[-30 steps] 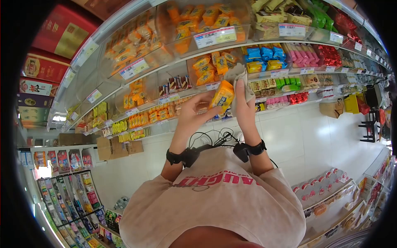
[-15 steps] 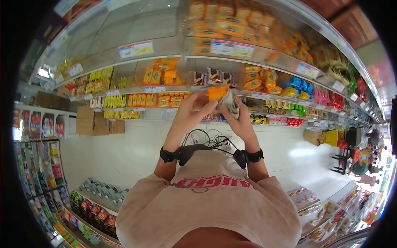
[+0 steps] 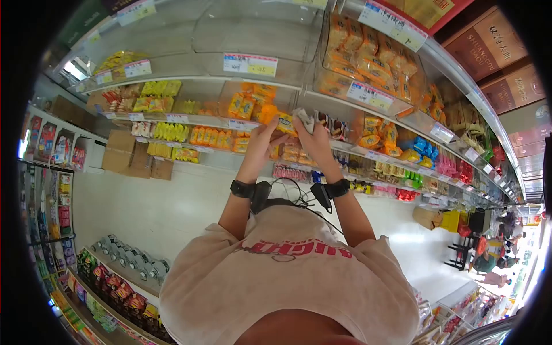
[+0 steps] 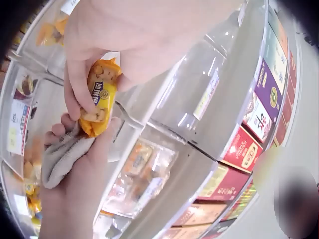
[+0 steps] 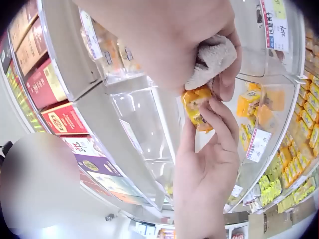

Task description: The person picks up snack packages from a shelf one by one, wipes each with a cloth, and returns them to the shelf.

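My left hand grips a snack packet in a yellow-orange wrapper, in front of the shelf. In the left wrist view the wrapper shows blue lettering and pictured biscuits. My right hand holds a folded grey cloth, with fingers curled round it. Seen from the right wrist, the cloth sits right at one end of the packet, and the fingers of both hands meet there. Part of the packet is hidden behind the left fingers.
Shelf bins of orange packets lie just beyond my hands. Clear plastic bins line the shelf above, with price labels along the edge. Cardboard boxes stand on the floor at left, a black stool at right.
The head view has shifted left along the shelves. The packet, earlier held up with its lettering toward me, has turned between my hands. The cloth has come down to the packet's end.
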`<control>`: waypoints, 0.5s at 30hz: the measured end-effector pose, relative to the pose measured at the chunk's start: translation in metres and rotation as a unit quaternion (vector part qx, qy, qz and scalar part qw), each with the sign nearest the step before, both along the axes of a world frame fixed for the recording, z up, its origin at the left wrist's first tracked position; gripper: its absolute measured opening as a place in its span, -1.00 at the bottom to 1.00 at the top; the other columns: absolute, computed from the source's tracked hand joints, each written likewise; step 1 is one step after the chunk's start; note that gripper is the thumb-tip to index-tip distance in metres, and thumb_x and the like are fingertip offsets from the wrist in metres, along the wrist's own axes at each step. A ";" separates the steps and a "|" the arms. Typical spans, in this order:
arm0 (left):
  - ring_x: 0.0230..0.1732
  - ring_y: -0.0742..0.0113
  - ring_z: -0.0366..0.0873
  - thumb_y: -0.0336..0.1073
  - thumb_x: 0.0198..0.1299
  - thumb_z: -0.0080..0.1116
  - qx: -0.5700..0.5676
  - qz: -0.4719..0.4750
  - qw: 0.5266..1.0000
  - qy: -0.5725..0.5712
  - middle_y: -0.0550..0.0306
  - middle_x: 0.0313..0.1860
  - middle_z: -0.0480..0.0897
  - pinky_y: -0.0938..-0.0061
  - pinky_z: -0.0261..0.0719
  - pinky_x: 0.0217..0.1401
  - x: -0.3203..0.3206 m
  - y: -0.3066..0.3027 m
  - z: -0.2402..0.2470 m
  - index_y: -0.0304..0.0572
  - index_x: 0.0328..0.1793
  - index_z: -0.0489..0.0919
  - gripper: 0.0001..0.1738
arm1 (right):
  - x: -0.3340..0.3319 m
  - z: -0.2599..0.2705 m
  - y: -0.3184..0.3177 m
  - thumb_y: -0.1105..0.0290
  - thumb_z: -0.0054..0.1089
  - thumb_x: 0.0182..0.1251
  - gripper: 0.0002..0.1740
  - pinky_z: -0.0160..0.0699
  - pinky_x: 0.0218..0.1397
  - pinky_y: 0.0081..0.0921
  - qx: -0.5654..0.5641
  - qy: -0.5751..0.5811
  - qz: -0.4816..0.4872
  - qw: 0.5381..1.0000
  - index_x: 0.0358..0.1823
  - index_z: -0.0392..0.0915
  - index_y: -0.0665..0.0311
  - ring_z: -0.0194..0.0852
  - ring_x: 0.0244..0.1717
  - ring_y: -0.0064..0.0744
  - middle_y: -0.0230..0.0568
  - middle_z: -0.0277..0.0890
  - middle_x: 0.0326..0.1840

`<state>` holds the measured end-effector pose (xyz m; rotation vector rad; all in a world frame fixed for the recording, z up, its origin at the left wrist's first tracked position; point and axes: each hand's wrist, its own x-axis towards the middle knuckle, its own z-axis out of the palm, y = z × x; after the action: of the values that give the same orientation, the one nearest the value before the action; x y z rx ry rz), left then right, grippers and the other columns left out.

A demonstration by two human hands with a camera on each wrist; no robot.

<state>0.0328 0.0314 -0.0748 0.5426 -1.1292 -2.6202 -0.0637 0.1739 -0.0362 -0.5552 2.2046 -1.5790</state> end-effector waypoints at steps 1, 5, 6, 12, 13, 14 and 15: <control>-0.10 0.09 0.78 -0.05 0.39 0.29 0.010 0.007 1.000 -0.002 -0.21 -0.15 0.72 0.46 0.76 0.00 -0.003 -0.010 -0.001 -0.55 0.02 0.53 -0.46 | -0.005 0.002 -0.011 0.00 0.27 0.44 -0.47 0.62 -0.43 -0.49 0.023 -0.005 0.020 1.000 -0.32 0.63 0.46 0.68 -0.56 -0.46 -0.25 0.60 -0.61; -0.12 0.09 0.77 -0.07 0.39 0.30 -0.020 0.081 0.996 -0.014 -0.18 -0.19 0.72 0.47 0.77 0.02 0.001 -0.039 -0.006 -0.53 0.06 0.54 -0.48 | -0.012 -0.004 -0.049 -0.03 0.28 0.41 -0.44 0.62 -0.48 -0.49 0.007 0.041 0.054 0.998 -0.35 0.63 0.48 0.65 -0.60 -0.43 -0.23 0.58 -0.63; -0.13 0.09 0.77 -0.09 0.39 0.30 -0.012 0.075 0.997 -0.018 -0.16 -0.20 0.73 0.47 0.77 0.03 0.001 -0.048 -0.008 -0.50 0.09 0.54 -0.50 | -0.014 -0.011 -0.058 -0.01 0.29 0.40 -0.46 0.62 -0.47 -0.51 -0.030 -0.003 0.059 0.998 -0.31 0.63 0.48 0.65 -0.58 -0.45 -0.24 0.60 -0.59; -0.19 0.22 0.76 -0.06 0.39 0.29 -0.021 0.077 0.997 -0.013 -0.04 -0.16 0.73 0.50 0.76 -0.01 0.004 -0.069 -0.014 -0.43 0.06 0.59 -0.53 | -0.009 -0.019 -0.064 0.13 0.34 0.40 -0.57 0.62 -0.39 -0.56 -0.149 -0.143 0.081 0.975 -0.12 0.59 0.46 0.63 -0.42 -0.56 -0.29 0.63 -0.36; -0.19 0.23 0.76 -0.06 0.40 0.29 -0.031 0.071 0.997 -0.016 -0.03 -0.15 0.72 0.50 0.76 -0.02 0.003 -0.070 -0.013 -0.42 0.06 0.59 -0.53 | -0.007 -0.026 -0.059 0.16 0.33 0.40 -0.59 0.62 -0.37 -0.56 -0.126 -0.134 0.079 0.980 -0.11 0.59 0.45 0.63 -0.41 -0.57 -0.29 0.64 -0.35; -0.17 0.22 0.76 -0.06 0.40 0.28 -0.058 0.070 0.996 -0.014 -0.05 -0.14 0.72 0.49 0.76 -0.01 0.000 -0.071 -0.016 -0.43 0.10 0.58 -0.52 | -0.004 -0.034 -0.052 0.18 0.33 0.41 -0.61 0.63 -0.35 -0.56 -0.101 -0.127 0.077 0.984 -0.09 0.58 0.44 0.63 -0.40 -0.58 -0.29 0.64 -0.34; -0.16 0.20 0.76 -0.05 0.41 0.28 -0.085 0.067 0.994 -0.012 -0.07 -0.13 0.72 0.47 0.76 0.00 -0.002 -0.073 -0.021 -0.44 0.13 0.56 -0.50 | 0.000 -0.037 -0.044 0.20 0.32 0.42 -0.63 0.64 -0.33 -0.55 -0.113 -0.134 0.090 0.980 -0.09 0.58 0.44 0.63 -0.40 -0.58 -0.30 0.64 -0.33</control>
<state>0.0305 -0.0415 -0.0960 0.5926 -1.2625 -2.3834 -0.0634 0.1301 -0.0735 -0.5521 1.7425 -1.7077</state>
